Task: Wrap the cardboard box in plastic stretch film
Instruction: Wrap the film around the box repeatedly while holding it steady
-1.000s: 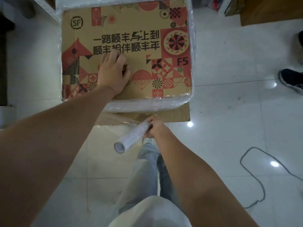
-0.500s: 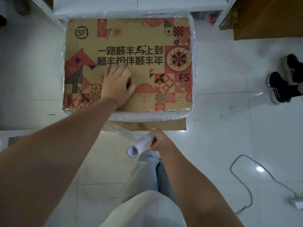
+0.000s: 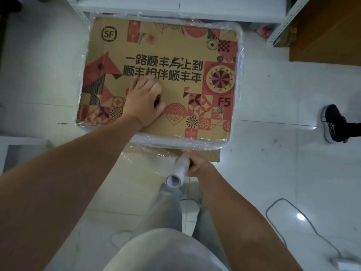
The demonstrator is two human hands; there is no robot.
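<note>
The cardboard box stands on the floor, film already bunched along its edges. The left hand presses flat on top — released grip; the right hand clenches the film roll below the near edge, fingers partly hidden.

Black shoe at rt edge; dark cable on white tile floor, lower rt

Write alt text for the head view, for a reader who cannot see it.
Seen from above, a person's left hand presses on a printed cardboard box whose sides are wrapped in clear film, while the right hand holds a stretch film roll at the box's near edge. Someone's dark shoe stands on the white tiled floor at right.
</note>
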